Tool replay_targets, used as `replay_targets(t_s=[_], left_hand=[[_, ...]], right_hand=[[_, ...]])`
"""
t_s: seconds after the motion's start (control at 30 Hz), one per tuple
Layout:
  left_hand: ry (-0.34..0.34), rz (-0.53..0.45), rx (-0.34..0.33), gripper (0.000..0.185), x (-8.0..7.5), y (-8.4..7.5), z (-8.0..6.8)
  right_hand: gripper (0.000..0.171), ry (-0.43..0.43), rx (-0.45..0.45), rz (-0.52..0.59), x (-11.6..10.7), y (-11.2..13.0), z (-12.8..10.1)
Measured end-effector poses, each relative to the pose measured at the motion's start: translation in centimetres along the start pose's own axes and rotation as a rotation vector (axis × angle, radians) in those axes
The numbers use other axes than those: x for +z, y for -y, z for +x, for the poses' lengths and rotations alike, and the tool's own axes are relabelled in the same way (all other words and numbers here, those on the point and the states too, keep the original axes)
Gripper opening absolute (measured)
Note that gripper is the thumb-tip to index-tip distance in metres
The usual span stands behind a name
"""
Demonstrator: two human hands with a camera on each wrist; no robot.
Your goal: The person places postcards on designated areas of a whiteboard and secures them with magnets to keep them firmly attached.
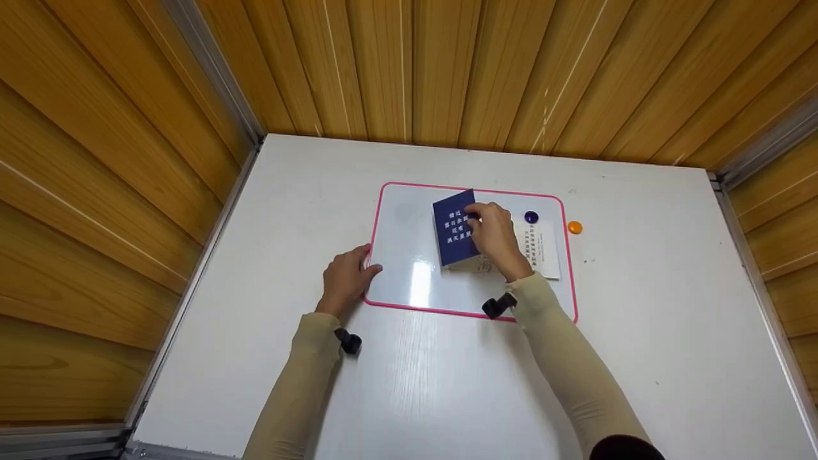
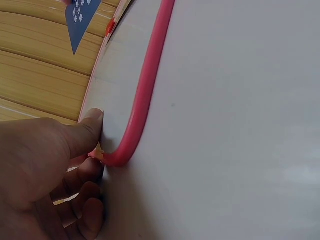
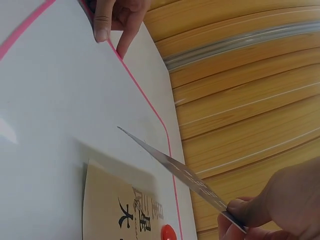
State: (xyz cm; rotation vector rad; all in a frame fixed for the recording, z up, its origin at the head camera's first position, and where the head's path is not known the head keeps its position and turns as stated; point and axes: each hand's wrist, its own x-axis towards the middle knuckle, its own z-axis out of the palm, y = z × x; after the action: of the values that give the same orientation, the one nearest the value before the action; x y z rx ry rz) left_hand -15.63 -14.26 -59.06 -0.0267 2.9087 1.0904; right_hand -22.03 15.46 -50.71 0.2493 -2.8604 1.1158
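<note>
A whiteboard (image 1: pixel 409 281) with a pink rim lies on the white table. My left hand (image 1: pixel 347 276) grips its left edge near the front corner, thumb on the face and fingers curled at the rim, as the left wrist view shows. Above the board, my right hand (image 1: pixel 497 236) pinches a dark blue card (image 1: pixel 452 239) with white characters by its right side, holding it tilted. Under that card a beige card (image 3: pixel 107 210) with black characters lies on the board, partly hidden in the head view. A red magnet (image 3: pixel 168 233) sits at its edge.
A pale printed card (image 1: pixel 548 255) lies on the board's right part, with a dark blue round magnet (image 1: pixel 531 217) at its top. An orange round magnet (image 1: pixel 575 227) is on the table just right of the board. Wood-patterned walls (image 1: pixel 441 76) enclose the table.
</note>
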Motion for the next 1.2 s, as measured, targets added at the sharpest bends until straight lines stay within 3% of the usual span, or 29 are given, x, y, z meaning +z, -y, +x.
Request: replay_targets(t_s=[0.47,0.8,1.2], left_hand=[[-0.012,-0.013,-0.015,0.057,0.0,0.2,-0.1],[-0.001,-0.013,0.027,0.055,0.5,0.1,-0.5],[-0.006,-0.018,0.005,0.055,0.3,0.2,-0.4]], right_hand=[[0.026,0.001,-0.015,0.049,3.1,1.6,0.9],[0.024,-0.014,-0.034,0.016,4.6,1.8,0.9],[0.026,0.021,0.029,0.048,6.1,2.5,1.5]])
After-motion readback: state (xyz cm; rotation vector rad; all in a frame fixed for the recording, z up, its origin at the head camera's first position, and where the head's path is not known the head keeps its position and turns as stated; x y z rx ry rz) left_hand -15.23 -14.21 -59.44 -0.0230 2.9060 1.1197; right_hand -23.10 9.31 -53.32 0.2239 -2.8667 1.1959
